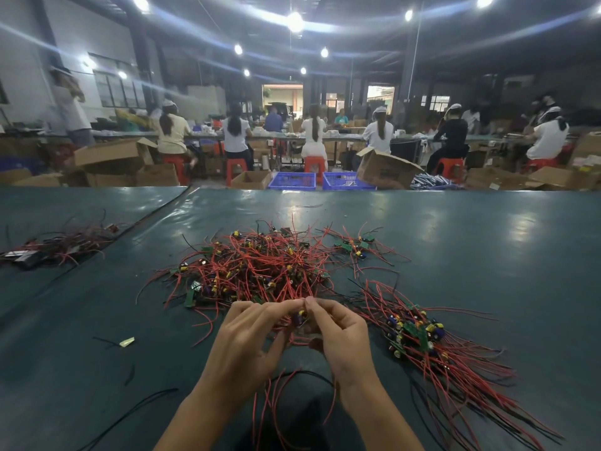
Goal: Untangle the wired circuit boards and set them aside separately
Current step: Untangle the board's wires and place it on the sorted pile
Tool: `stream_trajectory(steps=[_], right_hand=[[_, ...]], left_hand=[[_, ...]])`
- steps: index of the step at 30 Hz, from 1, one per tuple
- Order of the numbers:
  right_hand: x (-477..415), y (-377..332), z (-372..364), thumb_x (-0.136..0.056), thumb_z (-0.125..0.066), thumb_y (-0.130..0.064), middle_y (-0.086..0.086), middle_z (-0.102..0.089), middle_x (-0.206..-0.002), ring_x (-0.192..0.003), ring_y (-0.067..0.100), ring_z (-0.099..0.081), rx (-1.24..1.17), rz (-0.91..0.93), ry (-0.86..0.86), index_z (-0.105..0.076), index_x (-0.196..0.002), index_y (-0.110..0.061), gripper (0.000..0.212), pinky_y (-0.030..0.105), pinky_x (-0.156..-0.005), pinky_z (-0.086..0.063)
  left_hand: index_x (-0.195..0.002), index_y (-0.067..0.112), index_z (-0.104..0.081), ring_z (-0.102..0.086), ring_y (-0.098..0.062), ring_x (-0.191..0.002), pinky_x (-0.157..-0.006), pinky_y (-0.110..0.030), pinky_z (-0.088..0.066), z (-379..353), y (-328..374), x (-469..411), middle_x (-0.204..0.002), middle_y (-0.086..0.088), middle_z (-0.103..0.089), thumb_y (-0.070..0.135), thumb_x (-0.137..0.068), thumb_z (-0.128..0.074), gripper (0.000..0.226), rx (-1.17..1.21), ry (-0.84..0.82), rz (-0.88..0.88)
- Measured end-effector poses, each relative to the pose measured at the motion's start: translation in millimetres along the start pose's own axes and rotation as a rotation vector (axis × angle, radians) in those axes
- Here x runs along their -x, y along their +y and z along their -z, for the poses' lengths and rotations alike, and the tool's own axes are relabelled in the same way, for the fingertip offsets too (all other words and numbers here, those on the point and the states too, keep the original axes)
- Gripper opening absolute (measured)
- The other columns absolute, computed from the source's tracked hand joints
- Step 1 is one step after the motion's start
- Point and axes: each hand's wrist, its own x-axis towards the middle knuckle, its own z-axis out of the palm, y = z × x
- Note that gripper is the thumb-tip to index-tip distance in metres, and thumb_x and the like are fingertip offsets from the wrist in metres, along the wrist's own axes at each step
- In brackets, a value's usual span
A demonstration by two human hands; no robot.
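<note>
A big tangled heap of small circuit boards with red and black wires (257, 268) lies mid-table. To the right, a sorted bundle of boards (414, 333) lies with its wires fanned toward the near right. My left hand (247, 336) and my right hand (338, 333) meet at the heap's near edge. Both pinch one small board with a purple capacitor (300, 317) between their fingertips. Its red and black wires (286, 392) trail down between my forearms.
The dark green table (487, 242) stretches wide. A small cluster of boards (354, 247) sits behind the heap on the right. Another wire pile (55, 247) lies far left. Loose black wires (130, 415) and a scrap (126, 342) lie near left. Workers and boxes fill the background.
</note>
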Motion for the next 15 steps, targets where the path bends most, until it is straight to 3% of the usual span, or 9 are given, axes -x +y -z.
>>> stream_trajectory(steps=[4,9,13,15], right_hand=[[1.4,-1.2,2.4,-0.088,-0.070,-0.019,0.007,-0.067,-0.069,-0.057,0.009,-0.060,0.047,-0.046,-0.057,-0.078,-0.075,-0.015,0.016,0.019,-0.055,-0.050],[1.7,1.5,3.9,-0.093,-0.065,-0.026,0.005,-0.063,-0.066,-0.061,0.014,-0.054,0.202,0.022,-0.088,-0.076,-0.069,-0.021,0.027,0.020,-0.054,-0.044],[4.4,2.1,2.1,-0.089,-0.070,-0.028,-0.003,-0.068,-0.065,-0.059,0.010,-0.055,0.254,0.065,-0.145,-0.076,-0.072,-0.026,0.019,0.018,-0.052,-0.042],[2.8,3.3,2.8,-0.087,-0.073,-0.024,-0.004,-0.072,-0.067,-0.060,0.007,-0.060,0.275,0.052,-0.107,-0.075,-0.073,-0.025,0.015,0.016,-0.052,-0.044]], left_hand=[[-0.125,0.031,-0.052,-0.062,0.000,-0.078,-0.080,-0.029,-0.041,1.2,-2.2,1.2,-0.094,0.018,-0.069,0.013,-0.074,-0.073,0.058,-0.017,-0.054,0.059],[-0.122,0.033,-0.053,-0.057,0.011,-0.084,-0.082,-0.024,-0.036,3.4,-3.3,1.6,-0.088,0.018,-0.071,0.017,-0.071,-0.073,0.057,0.000,-0.073,0.144],[-0.123,0.028,-0.053,-0.050,0.016,-0.087,-0.080,-0.024,-0.037,2.4,-4.6,2.0,-0.082,0.016,-0.071,0.021,-0.070,-0.074,0.057,-0.023,-0.071,0.128],[-0.122,0.026,-0.056,-0.055,0.011,-0.087,-0.083,-0.026,-0.038,1.0,-6.0,3.2,-0.086,0.017,-0.071,0.020,-0.070,-0.075,0.056,-0.037,-0.065,0.120]])
